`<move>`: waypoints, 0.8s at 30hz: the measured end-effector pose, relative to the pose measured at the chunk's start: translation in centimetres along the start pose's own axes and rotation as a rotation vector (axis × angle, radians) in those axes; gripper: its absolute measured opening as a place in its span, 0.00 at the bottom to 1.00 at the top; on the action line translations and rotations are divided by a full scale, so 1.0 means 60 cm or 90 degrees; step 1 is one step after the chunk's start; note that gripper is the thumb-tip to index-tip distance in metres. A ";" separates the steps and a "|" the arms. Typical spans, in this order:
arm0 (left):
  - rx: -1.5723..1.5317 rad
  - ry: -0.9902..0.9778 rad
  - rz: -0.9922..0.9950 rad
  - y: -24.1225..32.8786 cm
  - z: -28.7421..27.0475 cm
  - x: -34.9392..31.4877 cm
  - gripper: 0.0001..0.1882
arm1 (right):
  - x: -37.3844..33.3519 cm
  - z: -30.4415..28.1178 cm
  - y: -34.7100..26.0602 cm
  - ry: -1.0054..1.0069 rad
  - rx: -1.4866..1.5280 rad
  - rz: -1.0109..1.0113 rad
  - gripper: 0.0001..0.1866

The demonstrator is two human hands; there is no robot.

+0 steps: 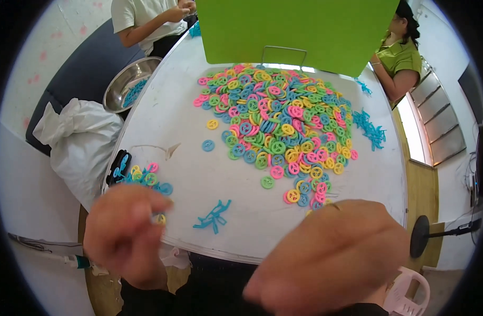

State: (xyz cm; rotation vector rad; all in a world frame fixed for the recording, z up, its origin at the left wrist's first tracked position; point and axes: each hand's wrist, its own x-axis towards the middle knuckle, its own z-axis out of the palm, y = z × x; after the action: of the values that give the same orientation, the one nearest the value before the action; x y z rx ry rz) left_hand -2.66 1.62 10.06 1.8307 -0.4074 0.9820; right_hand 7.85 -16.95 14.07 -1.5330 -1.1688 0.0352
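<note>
over at the far left a white bag (pixel 80 142) slumped by the table (pixel 162 131), with a steel bowl (pixel 126 81) holding some blue bits above it, near a co-worker's arm. closer in, a dark phone (pixel 118 167) lay at the table's left edge, and just beside it sat a small heap of rings (pixel 146 178), which looked like the sorted lot, and a meagre one. the left hand (pixel 124 236) hovered low at that edge, blurred, fingers curled in narrow, a yellow ring (pixel 161 219) showing at its fingertips; whether it was truly pinched i could not tell. a blue sprue (pixel 214 216) lay near the front edge, between the two hands, its long axis running from lower left up to the right, its forked end pointing toward the big pile (pixel 275 113). that pile of pink, yellow, green and blue rings covered the table's middle and seemed hardly touched, so i judged most of the work was left. a green board (pixel 299 31) stood behind it. more blue sprues (pixel 370 129) were scattered to its right. the right hand (pixel 331 258) hung low in the foreground, knuckles up and fingers bent; what it held, if anything, was hidden.
</note>
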 end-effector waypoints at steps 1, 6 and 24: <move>-0.059 -0.047 0.066 0.008 0.014 0.014 0.13 | -0.001 0.012 -0.011 0.012 -0.023 -0.004 0.07; -0.085 0.077 0.025 0.097 0.091 0.033 0.17 | -0.018 -0.037 -0.019 0.048 -0.041 -0.053 0.10; -0.409 0.037 0.228 0.099 0.107 0.111 0.14 | -0.052 -0.025 -0.096 0.058 -0.110 -0.264 0.21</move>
State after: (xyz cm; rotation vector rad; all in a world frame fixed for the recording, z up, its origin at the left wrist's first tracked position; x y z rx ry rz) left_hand 0.44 -5.76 17.55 1.1646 -0.9209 0.9892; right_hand 3.51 -20.98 17.29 -1.3951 -1.4228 -0.4176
